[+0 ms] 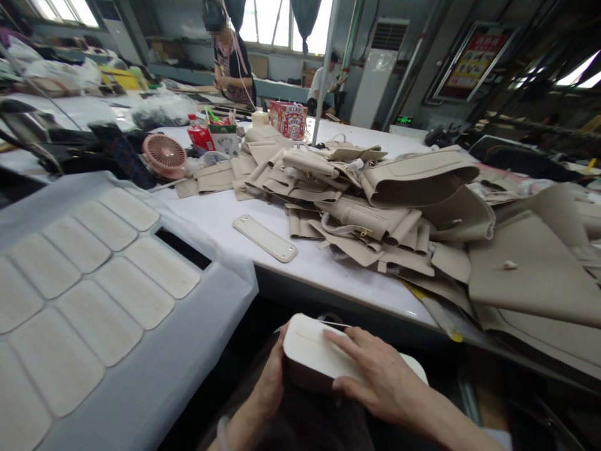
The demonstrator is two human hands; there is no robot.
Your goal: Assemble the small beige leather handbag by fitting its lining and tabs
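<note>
Clasping cream pad (307, 351) | left hand (271, 379), right hand (382, 376) fingers (339, 339) closed, seemingly | table edge (347, 298) near

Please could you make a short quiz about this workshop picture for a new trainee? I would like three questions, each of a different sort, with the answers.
1. Multiple choice: what do the left hand and the right hand hold between them? A) scissors B) a stack of cream pieces C) a glue bottle
2. True or false: the single cream strip on the white table lies on top of the beige pile.
3. Fill in: the small round fan is ____ in colour.

Key: 1 B. 2 False: the strip lies apart from the pile. 3 Pink.
</note>
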